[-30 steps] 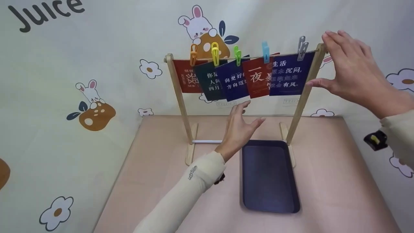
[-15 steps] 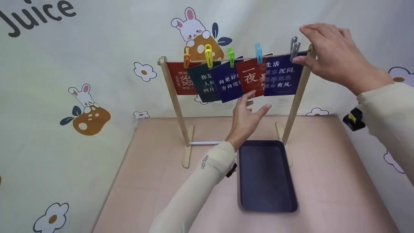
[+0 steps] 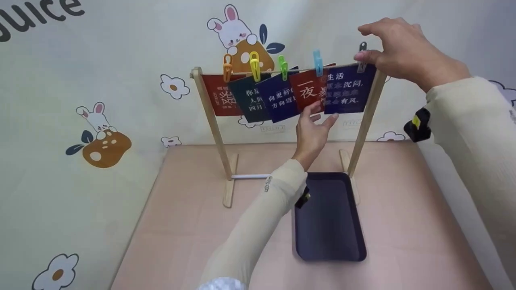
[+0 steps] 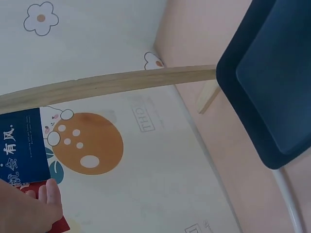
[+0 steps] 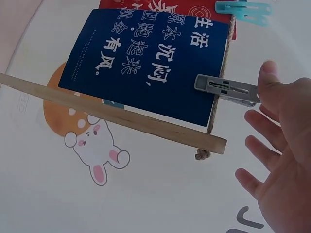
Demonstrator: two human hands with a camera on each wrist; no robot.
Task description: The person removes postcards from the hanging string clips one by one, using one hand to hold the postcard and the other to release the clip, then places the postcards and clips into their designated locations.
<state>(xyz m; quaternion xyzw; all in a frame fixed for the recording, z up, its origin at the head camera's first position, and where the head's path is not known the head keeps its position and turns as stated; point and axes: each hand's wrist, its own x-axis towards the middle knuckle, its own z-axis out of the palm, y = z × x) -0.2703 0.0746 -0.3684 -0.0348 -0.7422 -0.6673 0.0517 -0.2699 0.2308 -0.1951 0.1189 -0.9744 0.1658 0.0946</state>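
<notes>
My right hand [image 3: 411, 52] is at the grey clothespin [image 5: 226, 88] that clips a dark blue card [image 3: 348, 96] to the cord [image 5: 212, 121]. Its thumb lies by the clothespin's handle end, while the other fingers stand spread and apart from it. Below the cards, my left hand [image 3: 312, 135] reaches up with its fingers by the lower part of a red card [image 3: 302, 86]; contact is unclear. The blue clothespin [image 3: 318, 63] clips that red card. Farther left hang another blue card [image 3: 276, 100], a green card [image 3: 250, 104] and a red card [image 3: 215, 96].
A wooden stand [image 3: 367, 121] carries the cord, with a white rod [image 3: 250, 176] between its feet. Under its right half a dark tray [image 3: 330, 229] lies on the pink tabletop [image 3: 181, 225]. Green [image 3: 283, 68], yellow [image 3: 254, 66] and orange [image 3: 227, 68] clothespins line the cord.
My right hand has moved left from the stand's right post to the grey clothespin. My left hand has risen to the right, towards the lower edge of the red card. The view has shifted slightly.
</notes>
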